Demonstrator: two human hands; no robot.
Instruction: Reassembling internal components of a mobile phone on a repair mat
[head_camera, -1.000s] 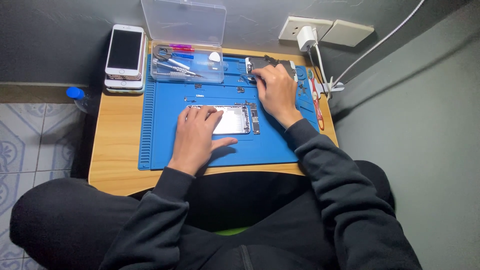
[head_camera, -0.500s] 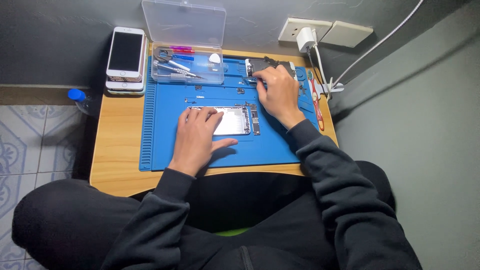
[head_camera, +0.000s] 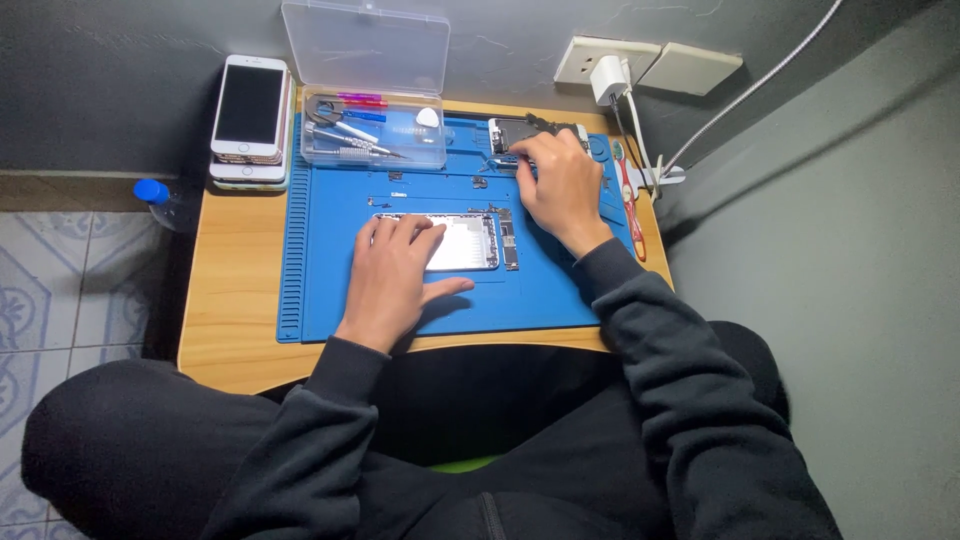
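A small wooden desk (head_camera: 235, 300) stands against a dark wall, and most of its top is covered by a blue repair mat (head_camera: 330, 260). At the mat's far edge sits a clear plastic parts box (head_camera: 375, 130) with its lid tipped up against the wall, holding tweezers, small tools and a white pick. To its left, on the bare wood, lies a stack of white smartphones (head_camera: 250, 115).

In the middle of the mat lies the opened phone body (head_camera: 465, 243), its pale inner plate showing. The left hand (head_camera: 395, 275) lies flat on the left part of it, fingers spread, pressing it down rather than closing around it; the grip is open.

The right hand (head_camera: 560, 185) is at the far right of the mat, curled over a small dark phone assembly (head_camera: 520, 130) by the mat's upper edge. Its fingers hide the contact, so I cannot tell whether the grip is closed on a part or a tool.

Compared with half a second and a second ago, almost nothing has shifted: both hands sit where they were and the phone body has not moved. This reads as slow, fine work at the right hand while the left steadies the phone.

Tiny screws (head_camera: 385, 203) lie scattered on the mat above the phone body.
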